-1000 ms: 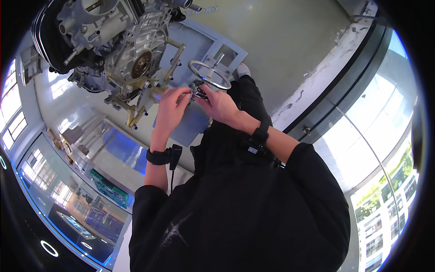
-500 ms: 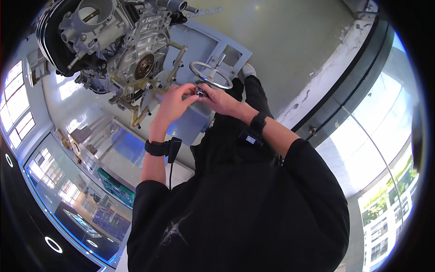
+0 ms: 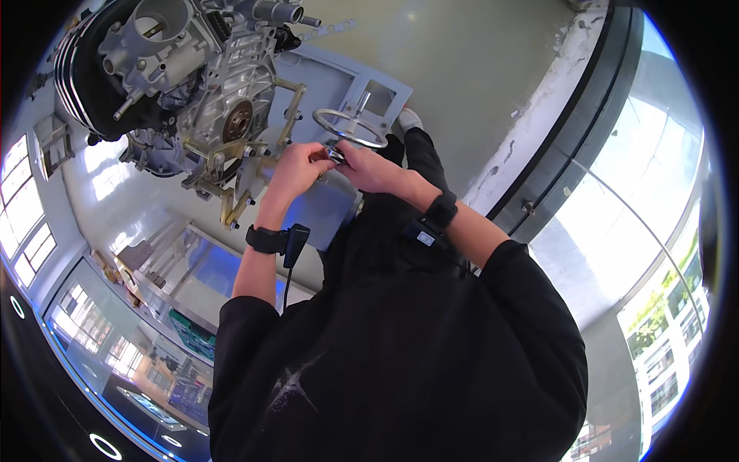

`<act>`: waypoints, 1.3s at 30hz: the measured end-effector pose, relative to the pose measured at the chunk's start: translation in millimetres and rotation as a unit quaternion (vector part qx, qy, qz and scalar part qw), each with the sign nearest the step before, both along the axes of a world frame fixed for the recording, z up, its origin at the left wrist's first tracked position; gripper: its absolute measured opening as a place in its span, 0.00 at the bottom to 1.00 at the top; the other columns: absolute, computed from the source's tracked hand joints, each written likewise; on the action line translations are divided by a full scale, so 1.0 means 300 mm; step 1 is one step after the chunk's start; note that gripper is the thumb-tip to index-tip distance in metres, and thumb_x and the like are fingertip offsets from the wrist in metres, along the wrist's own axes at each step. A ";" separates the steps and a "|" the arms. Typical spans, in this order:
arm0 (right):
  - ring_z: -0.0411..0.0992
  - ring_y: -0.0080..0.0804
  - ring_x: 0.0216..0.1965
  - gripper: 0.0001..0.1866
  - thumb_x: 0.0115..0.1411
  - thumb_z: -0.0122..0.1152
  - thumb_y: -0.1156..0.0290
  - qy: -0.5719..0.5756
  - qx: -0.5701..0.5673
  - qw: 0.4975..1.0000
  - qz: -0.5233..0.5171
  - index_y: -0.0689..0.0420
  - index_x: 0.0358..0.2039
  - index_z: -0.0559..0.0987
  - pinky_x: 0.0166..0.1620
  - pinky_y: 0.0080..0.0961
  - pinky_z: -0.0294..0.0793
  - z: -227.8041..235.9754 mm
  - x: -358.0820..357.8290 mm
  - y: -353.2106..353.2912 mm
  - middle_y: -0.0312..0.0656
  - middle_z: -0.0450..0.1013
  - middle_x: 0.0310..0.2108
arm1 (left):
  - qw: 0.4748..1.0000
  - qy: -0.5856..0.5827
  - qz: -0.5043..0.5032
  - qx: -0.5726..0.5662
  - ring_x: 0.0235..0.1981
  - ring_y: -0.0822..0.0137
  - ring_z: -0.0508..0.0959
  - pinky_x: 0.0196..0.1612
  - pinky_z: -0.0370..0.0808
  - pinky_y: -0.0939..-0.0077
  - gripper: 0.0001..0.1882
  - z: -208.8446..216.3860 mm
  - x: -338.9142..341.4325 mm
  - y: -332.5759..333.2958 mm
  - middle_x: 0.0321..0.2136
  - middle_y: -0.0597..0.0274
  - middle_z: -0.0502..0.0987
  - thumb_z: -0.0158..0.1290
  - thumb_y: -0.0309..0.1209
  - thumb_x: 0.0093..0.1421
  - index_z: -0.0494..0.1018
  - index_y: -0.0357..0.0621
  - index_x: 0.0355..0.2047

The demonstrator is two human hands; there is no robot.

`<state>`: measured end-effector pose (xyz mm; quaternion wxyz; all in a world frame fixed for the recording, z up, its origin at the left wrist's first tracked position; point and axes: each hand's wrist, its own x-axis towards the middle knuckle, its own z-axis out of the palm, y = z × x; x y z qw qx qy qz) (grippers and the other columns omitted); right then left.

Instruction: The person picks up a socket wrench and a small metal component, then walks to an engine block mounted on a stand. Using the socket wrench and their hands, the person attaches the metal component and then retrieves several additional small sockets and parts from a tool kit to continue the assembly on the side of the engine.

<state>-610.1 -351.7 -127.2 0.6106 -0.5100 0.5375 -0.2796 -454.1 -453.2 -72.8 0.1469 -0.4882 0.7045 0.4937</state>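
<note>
Left hand (image 3: 294, 173) pinching a small shiny metal part (image 3: 335, 155), upper centre of frame, right hand (image 3: 375, 170) fingers closed on same part, its details mostly hidden, round silver metal handwheel (image 3: 384, 140) just above, grey metal engine (image 3: 219, 92) upper left.

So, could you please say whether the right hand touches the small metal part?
Touching: the head view shows the right hand with fingertips on the small metal part.
</note>
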 end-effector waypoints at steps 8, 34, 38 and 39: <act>0.74 0.28 0.18 0.22 0.59 0.59 0.64 -0.238 0.256 0.936 -0.030 0.67 0.48 0.70 0.22 0.27 0.73 0.101 -0.007 -0.074 0.42 0.73 0.24 | 1.000 0.023 0.016 -0.005 0.27 0.68 0.77 0.35 0.73 0.73 0.08 -0.009 0.038 -0.008 0.27 0.59 0.81 0.59 0.28 0.55 0.80 0.39 0.36; 0.77 0.55 0.33 0.09 0.67 0.52 0.66 0.097 -0.095 0.991 -0.007 0.54 0.44 0.68 0.36 0.48 0.76 -0.188 -0.018 0.101 0.51 0.76 0.30 | 0.995 -0.095 -0.027 0.001 0.34 0.62 0.78 0.46 0.68 0.63 0.18 -0.049 0.026 -0.008 0.24 0.62 0.81 0.60 0.48 0.56 0.83 0.46 0.34; 0.75 0.55 0.36 0.09 0.66 0.55 0.66 0.064 -0.131 0.989 -0.028 0.56 0.42 0.69 0.39 0.47 0.76 -0.226 -0.016 0.112 0.52 0.75 0.33 | 0.995 -0.095 -0.025 0.004 0.32 0.60 0.77 0.42 0.71 0.63 0.17 -0.034 0.027 -0.013 0.23 0.60 0.80 0.62 0.46 0.55 0.83 0.45 0.33; 0.75 0.55 0.36 0.10 0.66 0.55 0.66 0.050 -0.119 0.991 -0.023 0.56 0.43 0.70 0.39 0.46 0.76 -0.217 -0.022 0.113 0.52 0.76 0.33 | 0.996 -0.081 -0.027 -0.020 0.31 0.59 0.77 0.41 0.71 0.63 0.16 -0.032 0.028 -0.003 0.23 0.59 0.80 0.63 0.45 0.55 0.83 0.44 0.32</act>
